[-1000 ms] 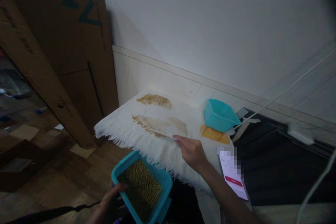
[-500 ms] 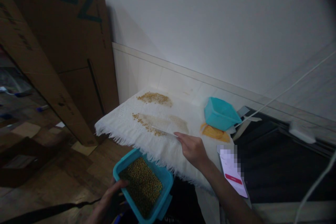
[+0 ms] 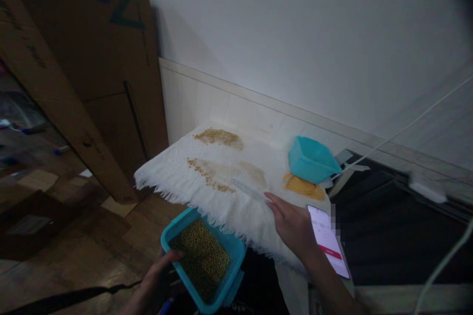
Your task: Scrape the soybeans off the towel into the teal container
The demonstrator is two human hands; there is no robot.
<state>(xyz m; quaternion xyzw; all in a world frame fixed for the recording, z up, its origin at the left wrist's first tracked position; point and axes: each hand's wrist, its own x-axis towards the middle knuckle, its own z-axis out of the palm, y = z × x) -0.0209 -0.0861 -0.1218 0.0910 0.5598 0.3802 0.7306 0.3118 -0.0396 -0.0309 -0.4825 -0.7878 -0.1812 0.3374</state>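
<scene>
My left hand [image 3: 155, 275] grips the near rim of a teal tray [image 3: 227, 251] full of small green-brown beans, held just under the fringed front edge of a white cloth [image 3: 177, 174]. My right hand [image 3: 291, 224] rests on the cloth with fingers closed on a thin pale stick [image 3: 249, 188] that lies across it. Scattered beans [image 3: 209, 177] form a line left of the stick's tip. A second pile of beans [image 3: 219, 137] lies at the cloth's far side.
An empty teal tray [image 3: 312, 160] stands tilted on an orange cloth [image 3: 303, 187] at the right. A phone [image 3: 328, 241] with a lit screen lies beside my right wrist. Large cardboard boxes [image 3: 88, 59] lean at the left. White cables [image 3: 406, 125] cross a dark surface [image 3: 399, 236].
My right hand has pulled back to the right and toward me with the stick. The line of beans on the cloth stays. The bean tray has barely shifted.
</scene>
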